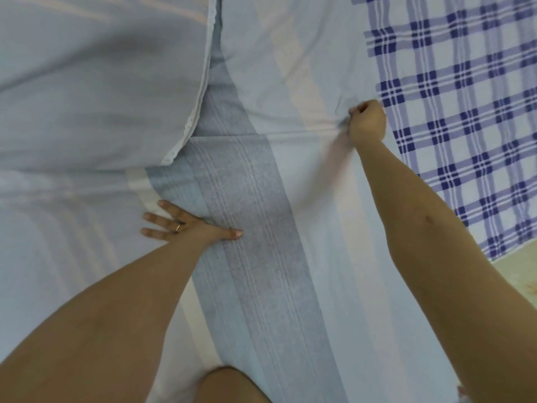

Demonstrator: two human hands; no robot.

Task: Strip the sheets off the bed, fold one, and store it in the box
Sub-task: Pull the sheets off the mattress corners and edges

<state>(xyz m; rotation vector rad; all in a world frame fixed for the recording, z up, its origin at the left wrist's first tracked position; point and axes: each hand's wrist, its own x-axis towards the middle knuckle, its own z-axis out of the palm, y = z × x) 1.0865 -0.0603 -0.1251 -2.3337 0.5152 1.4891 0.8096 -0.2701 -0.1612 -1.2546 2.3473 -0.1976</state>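
The bed fills the whole view; nothing of the room beyond it shows. A striped sheet (261, 199) of thin, smooth cotton lies spread across it. It is pale blue with a broad grey band of fine white lines down the middle and cream stripes to either side. Across its upper part runs a straight horizontal edge, where one layer of the same cloth lies over another.

To the right, a plaid sheet (450, 112) in dark blue and white checks lies flat, partly under the striped one. At the lower right, past the plaid's edge, a pale yellow surface (517, 280) shows. In the upper left lies a soft, puffed blue cover (101, 82) with a white scalloped trim along its edge.

The left grip (186, 225) rests flat on the striped sheet at the grey band's edge, fingers straight and spread, with a thin ring (178, 227) on one finger. The right grip (367, 122) is curled into a fist, bunching the striped sheet's edge just beside the plaid. A bare knee (232, 385) shows at the bottom.
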